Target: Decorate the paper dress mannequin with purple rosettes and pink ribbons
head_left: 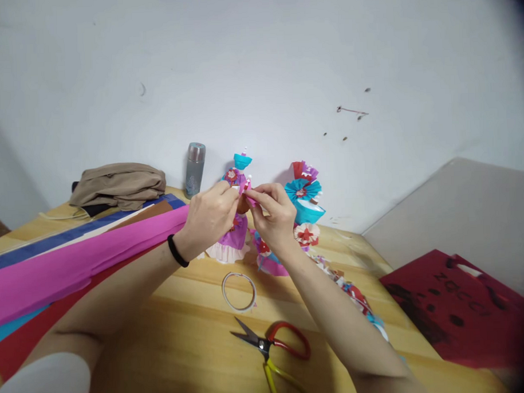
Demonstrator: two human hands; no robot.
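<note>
My left hand (213, 212) and my right hand (273, 213) meet above the table, fingers pinched together. Between the fingertips is a small piece of pink crepe paper (251, 201), mostly hidden by the fingers. Behind the hands stands a paper figure with a purple skirt (235, 238), a pale ruffled hem and a blue top. To the right is another paper figure with a blue fan-shaped piece (303, 189) and red flowers. Nearer me on the table lie a white roll of tape (239, 291) and scissors (262, 345) with spread blades, one red and one yellow handle.
Long folded strips of pink crepe paper (87, 254), with blue, brown and red ones, lie at the left. A grey thermos (195, 170) and a brown cloth (119, 183) stand by the wall. Colourful scraps (355, 293) lie right; a red bag (459, 310) is beyond the table edge.
</note>
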